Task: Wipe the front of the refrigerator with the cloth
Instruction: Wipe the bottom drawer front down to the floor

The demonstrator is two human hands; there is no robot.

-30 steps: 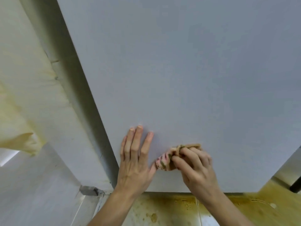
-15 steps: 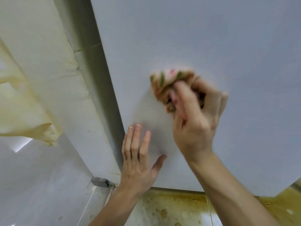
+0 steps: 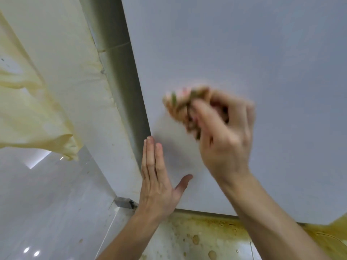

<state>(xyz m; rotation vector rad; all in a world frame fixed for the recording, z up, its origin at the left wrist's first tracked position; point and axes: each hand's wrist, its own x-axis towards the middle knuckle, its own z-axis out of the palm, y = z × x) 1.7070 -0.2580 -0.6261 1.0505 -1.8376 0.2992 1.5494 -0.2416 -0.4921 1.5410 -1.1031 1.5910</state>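
The pale grey refrigerator front [image 3: 244, 53] fills most of the view. My right hand [image 3: 223, 136] grips a bunched pink, green and tan cloth [image 3: 180, 106] and holds it against the door, blurred by motion. My left hand [image 3: 157, 177] lies flat on the lower left part of the door, fingers straight and together, thumb spread out to the right.
The door's left edge meets a dark gap and the refrigerator's white side panel [image 3: 75, 72]. A yellowish fabric [image 3: 28, 109] hangs at the left. Below are a stained yellow floor [image 3: 206, 237] and pale glossy tiles [image 3: 47, 212]. A small metal bracket [image 3: 124, 202] sits at the lower corner.
My right hand swept the cloth up from the door's bottom edge to mid-height, then slightly down and left. My left hand stayed flat on the door, its fingers now closer together.
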